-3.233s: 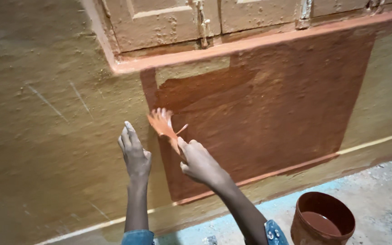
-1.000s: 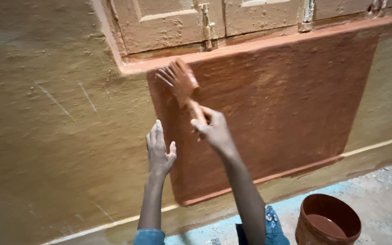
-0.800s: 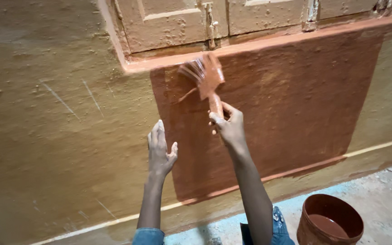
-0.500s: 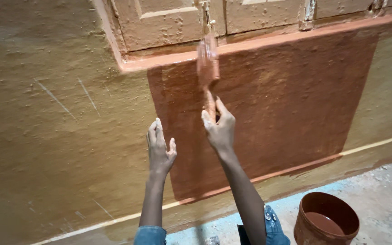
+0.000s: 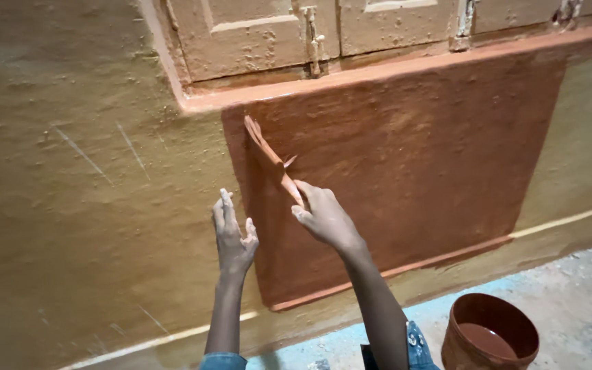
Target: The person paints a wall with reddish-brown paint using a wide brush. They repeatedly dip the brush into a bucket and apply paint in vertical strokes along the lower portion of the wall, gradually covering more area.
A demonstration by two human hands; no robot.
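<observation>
Gripped brush (image 5: 268, 154) in right hand (image 5: 325, 218) at the painted patch's (image 5: 405, 178) left edge, left hand (image 5: 233, 236) flat and open on bare wall (image 5: 83, 205); risked smearing past the edge or dripping short of the bucket (image 5: 491, 336).

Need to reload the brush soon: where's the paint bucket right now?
In the head view, the paint bucket sits on the floor at lower right, below the wall's red-brown painted patch and right of the right hand's forearm.
</observation>
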